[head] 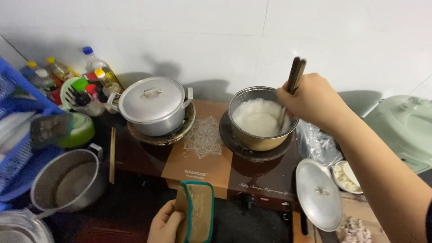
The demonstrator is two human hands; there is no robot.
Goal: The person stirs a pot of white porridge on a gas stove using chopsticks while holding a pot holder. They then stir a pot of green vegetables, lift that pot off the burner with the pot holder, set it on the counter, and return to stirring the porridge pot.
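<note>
The chopstick tips vanish into the white rice, and the left hand [164, 223] is cut off by the bottom edge, fingers curled around a tan pot holder [196, 210] just in front of the stove [198, 155]. The right hand [310, 101] is closed on two dark chopsticks [294, 76], dipping into the rice pot [258, 118] on the stove's right burner. One lidded pot [154, 105] sits on the left burner; one loose lid [318, 193] lies right of the stove, and one empty pot [67, 180] stands to its left.
</note>
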